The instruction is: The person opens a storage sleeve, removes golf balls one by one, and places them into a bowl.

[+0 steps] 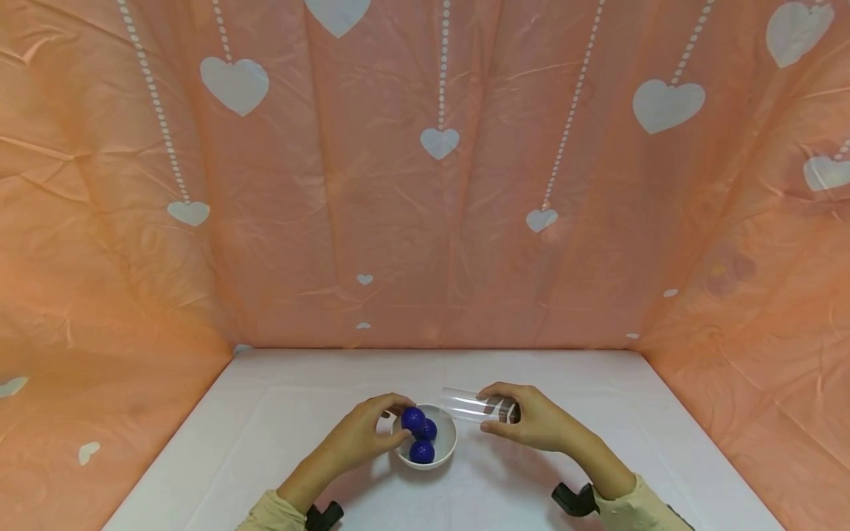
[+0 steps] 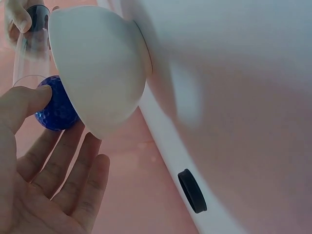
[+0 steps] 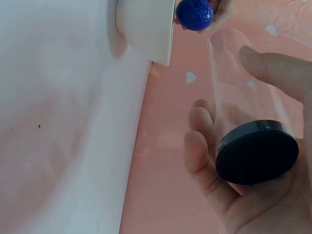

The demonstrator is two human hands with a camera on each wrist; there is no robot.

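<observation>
Over the left rim of a white bowl (image 1: 448, 445), my left hand (image 1: 364, 431) pinches a dimpled blue golf ball (image 2: 57, 108) between thumb and fingers. Two more blue golf balls (image 1: 421, 452) lie inside the bowl. My right hand (image 1: 536, 419) grips a clear plastic tube (image 1: 460, 404) around its black-capped end (image 3: 257, 155). The tube lies nearly level in the air, its clear end pointing left near the bowl's right rim. In the right wrist view, the tube looks see-through with nothing inside.
A round black lid (image 2: 192, 191) rests on the white table (image 1: 285, 380), beyond my left hand. Orange sheeting (image 1: 398, 221) printed with pale hearts encloses the table at the back and both sides. Black straps with mounts (image 1: 575, 500) sit at both wrists.
</observation>
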